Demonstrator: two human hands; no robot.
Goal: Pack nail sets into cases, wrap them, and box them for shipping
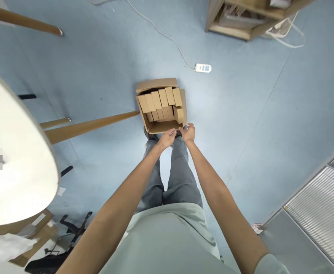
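Observation:
An open cardboard box (pixel 163 126) stands in front of my shoes, with its far flap folded up. Several small brown cartons (pixel 156 99) stand in rows inside, and one carton (pixel 178 114) sits apart at the right wall. My left hand (pixel 167 138) is closed in a pinch at the box's near edge; a small pale bit shows at its fingertips, too small to name. Just right of it, at the near right corner, my right hand (pixel 188 134) has its thumb and forefinger drawn together, other fingers curled. Whether either hand touches the box I cannot tell.
A white table (pixel 21 163) with wooden legs (pixel 92 126) is at the left, one leg reaching close to the box. Beyond the box lie a white power strip (pixel 203 68) and its cable. A wooden shelf (pixel 229 30) stands at upper right.

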